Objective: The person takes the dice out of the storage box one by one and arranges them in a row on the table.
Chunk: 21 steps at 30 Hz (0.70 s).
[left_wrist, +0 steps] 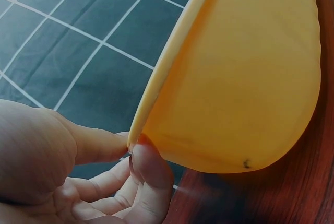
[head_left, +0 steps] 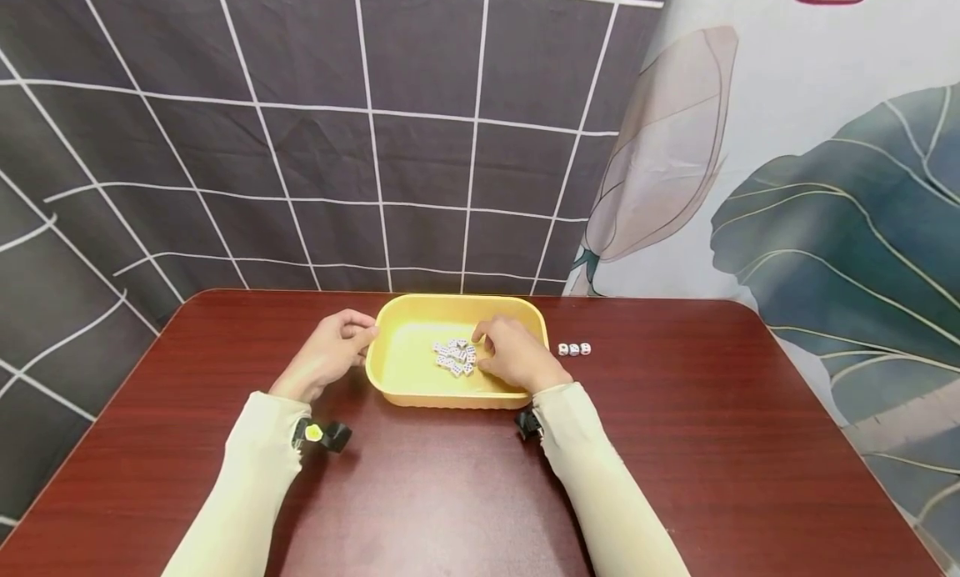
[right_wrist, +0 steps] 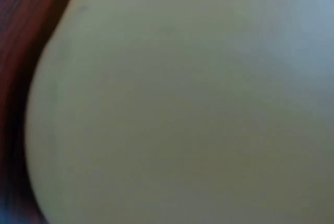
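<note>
A yellow plastic tray point(head_left: 420, 400) stands on the table near its far edge. My left hand point(head_left: 330, 352) pinches the tray's left rim between thumb and finger; the left wrist view shows this grip on the rim point(left_wrist: 151, 85) up close. Inside the tray lies a cluster of white dice point(head_left: 455, 357) with dark pips. My right hand point(head_left: 516, 353) reaches over the tray's right side, its thumb and a bent finger apart at the right edge of the cluster. Only the tray's blurred outer wall point(right_wrist: 172, 109) fills the right wrist view, and the right fingers are hidden there.
Three more dice point(head_left: 574, 349) stand in a short row on the table, just right of the tray. The dark red wooden table point(head_left: 712, 444) extends on both sides. Behind it hangs a grey cloth point(head_left: 300, 152) with white grid lines, beside a leaf-patterned curtain point(head_left: 817, 218).
</note>
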Motion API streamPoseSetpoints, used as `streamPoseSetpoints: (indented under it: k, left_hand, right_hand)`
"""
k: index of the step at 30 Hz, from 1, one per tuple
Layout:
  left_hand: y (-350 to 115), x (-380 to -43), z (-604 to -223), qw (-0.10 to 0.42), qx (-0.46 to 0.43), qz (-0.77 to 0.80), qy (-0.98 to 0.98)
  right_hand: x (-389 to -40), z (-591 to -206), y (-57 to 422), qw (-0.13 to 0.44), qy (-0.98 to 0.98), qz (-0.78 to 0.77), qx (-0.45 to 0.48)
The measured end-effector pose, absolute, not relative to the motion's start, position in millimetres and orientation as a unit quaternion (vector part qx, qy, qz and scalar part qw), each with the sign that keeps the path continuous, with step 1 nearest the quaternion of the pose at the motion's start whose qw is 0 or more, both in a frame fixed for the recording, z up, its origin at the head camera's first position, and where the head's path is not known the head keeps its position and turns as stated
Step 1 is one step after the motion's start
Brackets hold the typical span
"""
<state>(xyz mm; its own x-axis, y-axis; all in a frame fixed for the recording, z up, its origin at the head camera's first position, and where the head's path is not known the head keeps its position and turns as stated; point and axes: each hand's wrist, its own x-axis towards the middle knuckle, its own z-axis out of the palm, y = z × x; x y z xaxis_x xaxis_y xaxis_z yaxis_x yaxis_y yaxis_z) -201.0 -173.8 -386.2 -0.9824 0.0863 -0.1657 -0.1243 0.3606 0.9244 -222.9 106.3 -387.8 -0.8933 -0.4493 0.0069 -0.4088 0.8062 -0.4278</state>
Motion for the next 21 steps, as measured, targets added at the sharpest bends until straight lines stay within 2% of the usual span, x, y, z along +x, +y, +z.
streamPoseSetpoints:
  k: [21]
  left_hand:
    - [-172.2, -198.6, -383.7, 0.093, -0.013, 0.564, 0.820]
  right_hand:
    - [-220.5, -394.1, 99.5, 0.028, 0.960, -0.188, -0.206]
